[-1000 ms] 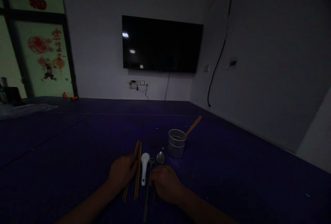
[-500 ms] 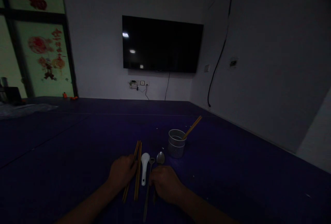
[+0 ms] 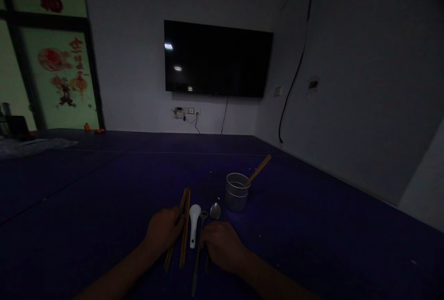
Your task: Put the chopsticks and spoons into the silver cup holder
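Observation:
My left hand (image 3: 164,229) is closed around a pair of wooden chopsticks (image 3: 169,257) that slants on the dark blue surface. A second pair of chopsticks (image 3: 185,235) lies just right of its fingers. Beside that rests a white soup spoon (image 3: 193,228), then a long, thin-handled metal spoon (image 3: 197,263). My right hand (image 3: 222,246) is curled over the handle of a metal spoon (image 3: 215,211), whose bowl points away from me; its fingertips hang close to the thin handle. Behind it stands a metal cup (image 3: 237,196) with chopsticks (image 3: 258,171) leaning out to the right.
The dark blue surface (image 3: 114,189) stretches to the walls, with small white scraps on it. A television (image 3: 218,59) hangs on the far wall above sockets and cables. Clear plastic sheeting (image 3: 34,146) lies at the far left, near small orange objects (image 3: 99,131).

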Tool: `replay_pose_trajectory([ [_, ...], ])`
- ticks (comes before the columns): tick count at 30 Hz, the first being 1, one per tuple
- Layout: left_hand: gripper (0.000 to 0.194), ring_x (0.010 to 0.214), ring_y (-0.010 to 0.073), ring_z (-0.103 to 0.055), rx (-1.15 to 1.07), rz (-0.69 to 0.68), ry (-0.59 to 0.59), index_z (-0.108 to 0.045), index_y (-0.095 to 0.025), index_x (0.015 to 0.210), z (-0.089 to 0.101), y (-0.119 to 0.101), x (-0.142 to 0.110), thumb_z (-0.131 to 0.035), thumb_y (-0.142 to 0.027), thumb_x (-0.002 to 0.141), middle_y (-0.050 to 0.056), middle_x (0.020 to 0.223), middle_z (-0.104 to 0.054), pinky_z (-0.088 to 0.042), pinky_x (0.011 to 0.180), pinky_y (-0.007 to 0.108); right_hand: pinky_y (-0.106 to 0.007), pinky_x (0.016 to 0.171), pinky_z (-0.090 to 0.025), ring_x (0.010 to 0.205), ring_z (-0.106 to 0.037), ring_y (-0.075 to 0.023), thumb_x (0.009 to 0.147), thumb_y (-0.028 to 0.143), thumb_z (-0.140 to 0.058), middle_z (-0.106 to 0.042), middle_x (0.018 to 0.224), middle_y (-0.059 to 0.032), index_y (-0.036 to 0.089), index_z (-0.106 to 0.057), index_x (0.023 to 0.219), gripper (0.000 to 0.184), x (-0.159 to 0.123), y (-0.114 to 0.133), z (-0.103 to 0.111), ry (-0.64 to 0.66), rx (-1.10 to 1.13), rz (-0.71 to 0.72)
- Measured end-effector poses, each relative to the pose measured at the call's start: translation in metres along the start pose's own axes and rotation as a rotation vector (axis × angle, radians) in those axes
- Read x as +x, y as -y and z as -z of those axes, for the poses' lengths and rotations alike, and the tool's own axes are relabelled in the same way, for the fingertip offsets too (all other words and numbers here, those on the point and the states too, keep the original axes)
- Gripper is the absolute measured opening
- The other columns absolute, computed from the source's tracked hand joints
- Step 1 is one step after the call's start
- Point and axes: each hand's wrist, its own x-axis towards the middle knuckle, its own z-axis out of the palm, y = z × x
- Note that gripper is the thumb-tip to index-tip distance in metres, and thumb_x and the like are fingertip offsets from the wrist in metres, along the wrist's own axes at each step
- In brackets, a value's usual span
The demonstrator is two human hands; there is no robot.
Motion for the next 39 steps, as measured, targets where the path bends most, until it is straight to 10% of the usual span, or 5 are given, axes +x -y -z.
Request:
replay_pose_trajectory([
  [39,0.027,0.074,0.0192,-0.063,-0.001,0.031,-0.002,-0.056,-0.017,0.086,0.0029,-0.0038,-0.0015,-0.032,-0.031,0.088,0.007,0.082,-0.066,-0.043,0.067,0.029,-0.024,0.073,-0.042,0.083,-0.062,-0.0160,0.067,0.006,-0.044,-0.070,0.086,-0.0024,0.018,-0.067,0.080,0.029,-0.0004,0.0031,0.0036,0.004,-0.010,-0.015],
])
